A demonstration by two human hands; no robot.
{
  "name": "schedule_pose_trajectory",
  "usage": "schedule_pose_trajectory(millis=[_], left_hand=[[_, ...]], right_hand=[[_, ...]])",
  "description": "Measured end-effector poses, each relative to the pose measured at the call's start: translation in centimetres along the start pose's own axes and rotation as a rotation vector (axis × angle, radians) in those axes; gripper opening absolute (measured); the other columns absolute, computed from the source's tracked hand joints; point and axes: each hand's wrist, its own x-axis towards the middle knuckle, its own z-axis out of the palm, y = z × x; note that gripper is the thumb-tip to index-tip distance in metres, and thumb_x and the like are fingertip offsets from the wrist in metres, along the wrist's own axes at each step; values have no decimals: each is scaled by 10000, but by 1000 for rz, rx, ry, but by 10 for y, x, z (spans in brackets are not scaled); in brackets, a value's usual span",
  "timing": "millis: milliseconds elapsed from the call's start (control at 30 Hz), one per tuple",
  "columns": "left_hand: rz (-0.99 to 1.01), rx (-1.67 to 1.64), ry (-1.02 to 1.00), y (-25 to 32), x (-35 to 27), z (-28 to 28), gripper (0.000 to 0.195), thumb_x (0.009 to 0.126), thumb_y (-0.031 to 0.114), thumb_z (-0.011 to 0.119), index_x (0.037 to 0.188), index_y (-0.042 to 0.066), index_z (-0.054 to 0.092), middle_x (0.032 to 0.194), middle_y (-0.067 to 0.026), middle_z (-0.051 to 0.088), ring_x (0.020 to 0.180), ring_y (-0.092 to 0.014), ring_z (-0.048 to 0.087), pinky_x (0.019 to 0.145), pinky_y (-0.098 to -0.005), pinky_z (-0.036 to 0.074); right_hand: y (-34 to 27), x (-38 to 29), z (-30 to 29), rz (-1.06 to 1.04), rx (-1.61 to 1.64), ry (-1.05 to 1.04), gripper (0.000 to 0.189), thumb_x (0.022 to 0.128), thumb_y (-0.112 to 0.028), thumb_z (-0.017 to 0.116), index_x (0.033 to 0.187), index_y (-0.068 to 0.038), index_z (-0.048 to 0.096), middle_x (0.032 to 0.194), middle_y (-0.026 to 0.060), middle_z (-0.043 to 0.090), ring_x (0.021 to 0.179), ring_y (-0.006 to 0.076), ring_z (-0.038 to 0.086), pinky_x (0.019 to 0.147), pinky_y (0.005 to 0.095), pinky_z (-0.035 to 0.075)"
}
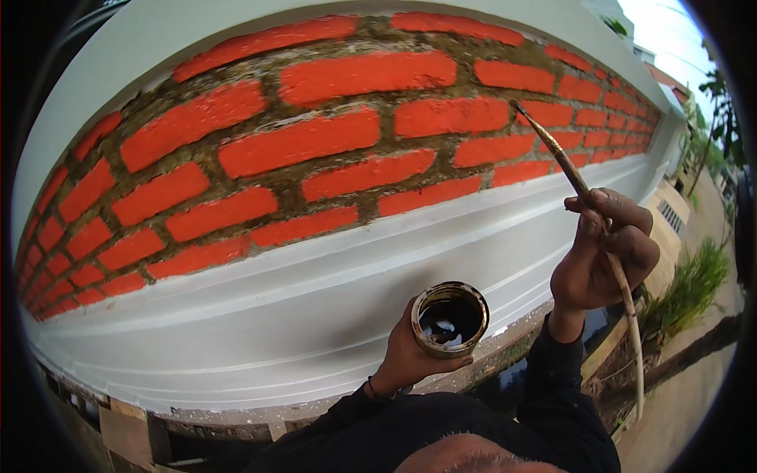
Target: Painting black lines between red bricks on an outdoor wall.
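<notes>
My left hand (403,360) is wrapped around an open round can (450,349) with dark, glossy liquid inside and brown stains on its rim. In my right hand (609,254) is a long, thin paintbrush (569,168), pinched between thumb and fingers. The brush's dark tip points up and left, at a mortar joint between red bricks; whether it touches cannot be told. Its pale handle runs down past my wrist. Before me stands a wall panel of red-painted bricks (298,142). The joints between them are rough and brown, with whitish patches along several upper ones.
A white moulded ledge (248,319) runs below the bricks, and a white frame (89,100) borders them above. A dark water channel (508,378) lies at the wall's foot. To the right are a grassy plant (689,284) and a paved path (680,408).
</notes>
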Motion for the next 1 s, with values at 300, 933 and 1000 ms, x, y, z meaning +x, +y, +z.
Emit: schedule_pose_trajectory(millis=[300,933,1000], left_hand=[[-42,-7,-129,-12,3,18,1071,651,343,1046,1492,13,470,1400,-158,655,1316,-278,645,1102,-405,515],[-59,-49,-198,-7,-2,22,1049,654,302,1041,1493,15,480,1405,-152,658,1317,-271,647,1123,-403,504],[-56,-56,-198,-6,-3,22,1048,652,306,1041,1490,17,482,1400,-151,661,1312,-271,650,1119,-401,506]], right_hand=[[-9,-50,-24,339,35,91,285,1013,89,634,1039,-33,378,1134,245,636,945,255,730,775,402,703],[-11,-70,7,359,113,-120,361,897,155,758,1024,-37,480,1145,224,660,1007,271,747,793,332,675],[-10,-64,16,299,71,-154,364,889,147,774,1024,-32,488,1119,220,674,983,279,754,765,331,671]])
